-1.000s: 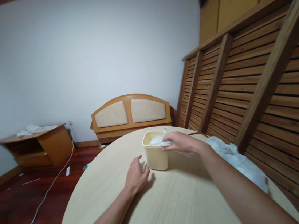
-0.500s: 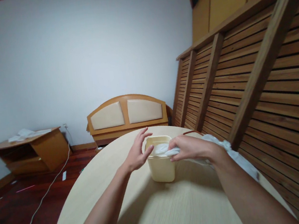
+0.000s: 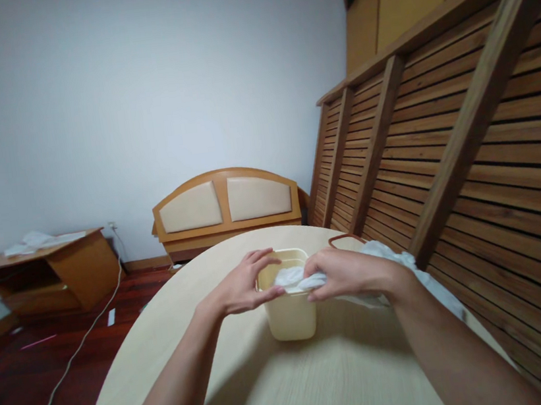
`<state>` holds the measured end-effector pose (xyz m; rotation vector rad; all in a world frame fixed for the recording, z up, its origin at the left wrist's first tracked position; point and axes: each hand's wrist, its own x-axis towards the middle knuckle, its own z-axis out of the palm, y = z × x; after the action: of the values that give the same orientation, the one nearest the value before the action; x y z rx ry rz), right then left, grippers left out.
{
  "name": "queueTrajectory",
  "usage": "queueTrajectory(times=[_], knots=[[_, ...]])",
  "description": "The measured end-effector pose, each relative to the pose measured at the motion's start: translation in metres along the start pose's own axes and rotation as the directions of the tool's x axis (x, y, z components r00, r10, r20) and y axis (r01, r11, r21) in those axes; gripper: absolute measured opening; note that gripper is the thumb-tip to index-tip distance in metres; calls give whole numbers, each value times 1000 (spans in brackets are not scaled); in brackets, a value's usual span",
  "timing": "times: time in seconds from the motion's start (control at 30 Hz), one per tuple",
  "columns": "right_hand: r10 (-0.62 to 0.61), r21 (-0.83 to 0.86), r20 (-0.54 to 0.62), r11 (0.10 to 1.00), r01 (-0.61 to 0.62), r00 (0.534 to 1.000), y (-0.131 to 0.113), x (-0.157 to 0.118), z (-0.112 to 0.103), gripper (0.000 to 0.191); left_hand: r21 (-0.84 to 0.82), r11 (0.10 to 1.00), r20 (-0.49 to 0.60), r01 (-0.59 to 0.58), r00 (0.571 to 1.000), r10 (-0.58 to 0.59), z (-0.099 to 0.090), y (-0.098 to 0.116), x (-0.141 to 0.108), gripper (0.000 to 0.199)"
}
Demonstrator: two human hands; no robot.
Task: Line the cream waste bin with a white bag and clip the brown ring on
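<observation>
A small cream-coloured plastic bin (image 3: 293, 322) stands upright on the round table. My left hand (image 3: 246, 282) is open at the bin's left side, its fingers spread over the rim and its thumb along the front rim. My right hand (image 3: 342, 273) pinches a bunched white cloth (image 3: 290, 278) at the bin's right front edge. Part of that cloth lies inside the mouth of the bin, and its far end is hidden. Whether it is woven or thin plastic is hard to tell.
The pale round table (image 3: 295, 392) has a crumpled white bag (image 3: 431, 287) at its right edge, beside a brown loop (image 3: 345, 239). Slatted wood panels (image 3: 446, 173) lean close on the right. A cable (image 3: 72, 361) crosses the floor near a low cabinet (image 3: 80, 267).
My left hand has come down onto the bin's left rim. The bin appears slightly nearer. My right hand still grips the cloth, and more of it bunches at the front rim.
</observation>
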<state>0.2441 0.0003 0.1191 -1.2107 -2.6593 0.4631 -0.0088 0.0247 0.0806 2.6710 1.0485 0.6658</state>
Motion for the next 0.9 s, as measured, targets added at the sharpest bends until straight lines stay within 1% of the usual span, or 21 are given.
queueTrajectory(times=[0.13, 0.2, 0.23, 0.3, 0.4, 0.5, 0.6, 0.67, 0.73, 0.8, 0.9], knots=[[-37, 24, 11, 999, 37, 999, -1, -3, 1, 24, 21, 1000, 26, 12, 1000, -12, -7, 11, -3, 62], [-55, 25, -2, 998, 55, 999, -2, -4, 0, 30, 5, 1000, 29, 9, 1000, -9, -8, 17, -4, 61], [-65, 28, -16, 997, 66, 998, -3, -4, 0, 35, -18, 1000, 16, 1, 1000, -1, -7, 20, -3, 60], [-85, 41, -60, 995, 87, 995, -4, -4, -1, 44, -96, 995, -42, -23, 999, 19, -4, 26, -1, 58], [-93, 78, -134, 992, 104, 987, -4, -5, 0, 50, -192, 980, -134, -45, 991, 19, 3, 34, 4, 44], [-120, 121, -170, 983, 141, 978, -3, -5, 2, 51, -222, 975, -154, -22, 988, -13, 10, 37, 8, 29], [-139, 144, -179, 976, 166, 974, -2, -7, 2, 62, -207, 978, -196, 25, 978, -67, 11, 34, 9, 20], [-97, 149, -180, 981, 125, 979, -1, -11, -1, 75, -178, 980, -244, 91, 961, -134, 8, 28, 8, 21], [-21, 159, -178, 986, 50, 984, 1, -15, -4, 85, -172, 971, -289, 164, 934, -209, 3, 22, 7, 22], [31, 177, -177, 984, 1, 984, 4, -19, -8, 88, -186, 962, -324, 201, 911, -254, 0, 15, 6, 22], [13, 213, -172, 977, 24, 985, 11, -25, -14, 93, -218, 952, -362, 217, 887, -285, -1, 4, 6, 22]])
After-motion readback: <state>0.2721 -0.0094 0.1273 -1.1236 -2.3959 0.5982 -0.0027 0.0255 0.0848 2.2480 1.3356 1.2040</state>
